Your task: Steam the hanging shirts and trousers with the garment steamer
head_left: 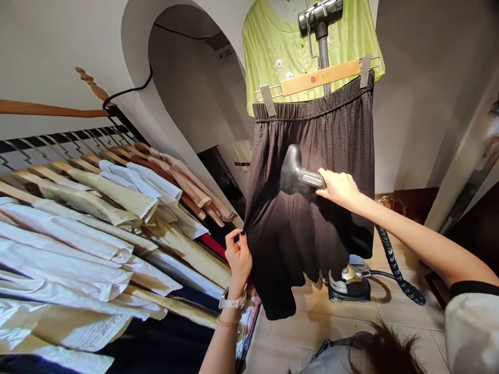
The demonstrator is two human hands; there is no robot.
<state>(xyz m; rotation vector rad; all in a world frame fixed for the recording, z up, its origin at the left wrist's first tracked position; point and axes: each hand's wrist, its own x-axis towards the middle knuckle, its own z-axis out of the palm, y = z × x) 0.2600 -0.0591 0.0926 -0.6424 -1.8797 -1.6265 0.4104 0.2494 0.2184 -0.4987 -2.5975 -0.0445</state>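
Observation:
Dark wide-legged trousers (pixel 280 249) hang by two metal clips from a wooden hanger (pixel 319 78). My right hand (pixel 339 189) is wrapped round the handle of a black garment steamer head (pixel 292 169), whose face is against or very near the front of the trousers. Whether it touches the cloth I cannot tell. Lower on the left, my left hand (pixel 238 254) pinches the trousers' side edge and pulls it outward. Behind the hanger, a light green embroidered blouse (pixel 268 57) hangs from the steamer's pole (pixel 323 52).
A rack of hanging shirts (pixel 78 234) fills the left side. An arched mirror (pixel 187 78) is set in the wall behind. Below the trousers, the steamer base (pixel 349 288) stands on the tiled floor, with its sleeved hose (pixel 393 265) curving to the right.

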